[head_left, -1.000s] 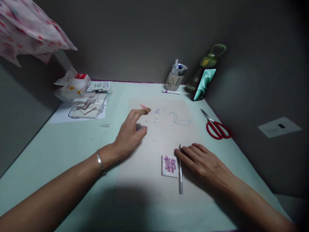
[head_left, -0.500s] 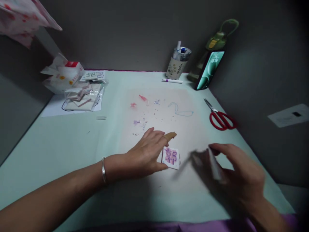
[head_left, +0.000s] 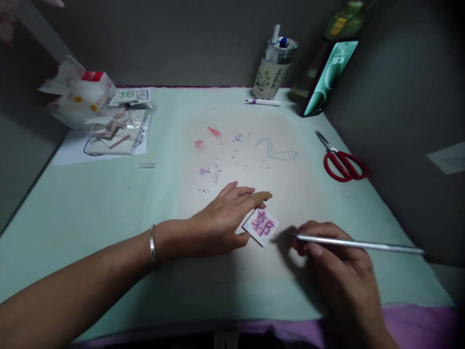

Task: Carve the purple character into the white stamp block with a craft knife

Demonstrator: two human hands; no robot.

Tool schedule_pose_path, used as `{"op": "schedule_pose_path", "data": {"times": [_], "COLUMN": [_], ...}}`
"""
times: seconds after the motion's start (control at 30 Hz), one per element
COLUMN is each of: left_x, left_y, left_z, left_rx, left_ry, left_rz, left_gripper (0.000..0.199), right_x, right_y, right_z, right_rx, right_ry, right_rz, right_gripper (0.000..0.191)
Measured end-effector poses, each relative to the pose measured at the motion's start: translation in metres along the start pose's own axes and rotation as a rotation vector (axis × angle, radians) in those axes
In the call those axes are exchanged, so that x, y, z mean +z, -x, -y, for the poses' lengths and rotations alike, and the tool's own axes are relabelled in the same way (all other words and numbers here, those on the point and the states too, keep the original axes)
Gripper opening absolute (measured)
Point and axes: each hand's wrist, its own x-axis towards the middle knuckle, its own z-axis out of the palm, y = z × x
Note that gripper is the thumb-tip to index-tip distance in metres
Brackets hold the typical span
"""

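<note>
A small white square block (head_left: 262, 227) with a purple character lies on the pale mat, turned at an angle. My left hand (head_left: 225, 220) rests beside it, its thumb and fingers around the block's left side. A tan cover sits on one finger, and a bracelet circles the wrist. To the right, my right hand (head_left: 337, 266) is closed on a thin silver pen-like tool (head_left: 363, 244), held nearly level, with its left end at the fingertips. That hand is a little apart from the block.
Red-handled scissors (head_left: 345, 166) lie at the right. A phone (head_left: 330, 80) stands behind them, near a pen cup (head_left: 275, 70) and a marker (head_left: 265, 103). Bagged blocks (head_left: 118, 133) and a white package (head_left: 87, 94) sit at the back left.
The block has turned and lies at a slant. My right hand has shifted left and the silver tool now shows level in it, where a blurred white object showed before. The view has shifted.
</note>
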Motion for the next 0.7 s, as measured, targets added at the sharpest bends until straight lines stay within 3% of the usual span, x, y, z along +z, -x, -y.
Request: {"op": "schedule_pose_path", "data": {"times": [0.13,0.23,0.43,0.6,0.7], "left_x": [-0.001,-0.001,-0.002,-0.004,-0.005], "left_y": [-0.001,-0.001,-0.001,-0.002,-0.002], "left_z": [-0.001,-0.001,0.001,0.002,0.004], "left_rx": [-0.012,-0.016,-0.005,0.006,0.015], "left_ry": [-0.007,-0.021,-0.005,0.03,0.04], "left_rz": [0.009,0.017,0.017,0.007,-0.001], "left_gripper": [0.083,0.083,0.08,0.077,0.075], "right_x": [0.001,0.003,0.003,0.002,0.003], "right_y": [0.0,-0.009,-0.021,-0.016,-0.011], "right_z": [0.008,0.009,0.005,0.005,0.005], "right_rx": [0.028,-0.007,0.025,0.117,0.139], "right_ry": [-0.05,-0.124,-0.236,-0.173,-0.17], "right_rz": [0.036,0.03,0.002,-0.063,-0.052], "right_gripper": [0.028,0.019,0.054,0.027,0.026]}}
